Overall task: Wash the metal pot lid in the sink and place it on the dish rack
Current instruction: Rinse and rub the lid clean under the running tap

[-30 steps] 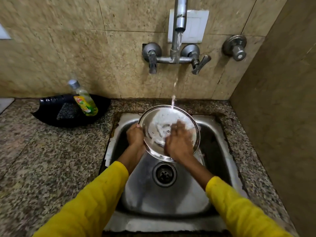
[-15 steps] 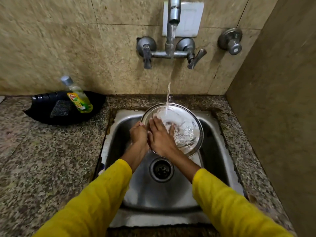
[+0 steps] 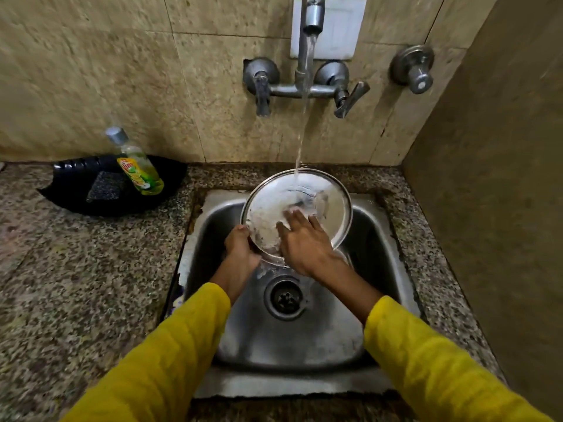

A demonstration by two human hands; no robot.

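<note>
A round metal pot lid (image 3: 330,204) is held tilted over the steel sink (image 3: 374,239), its inner face toward me. Water from the wall tap (image 3: 311,16) falls onto its top rim. My left hand (image 3: 239,246) grips the lid's lower left edge. My right hand (image 3: 304,242) lies flat on the lid's lower face with fingers spread, holding nothing. White foam streaks the lid's left half. No dish rack is in view.
A black tray (image 3: 76,193) on the granite counter (image 3: 76,284) at the left holds a dish soap bottle (image 3: 138,166) and a dark scrub pad (image 3: 105,185). The drain (image 3: 285,297) sits in the sink's middle. A side wall (image 3: 502,178) stands close on the right.
My right hand has swept across the lid, from its right side to its left and back toward the middle. Much of the foam has rinsed off. The water stream is stronger.
</note>
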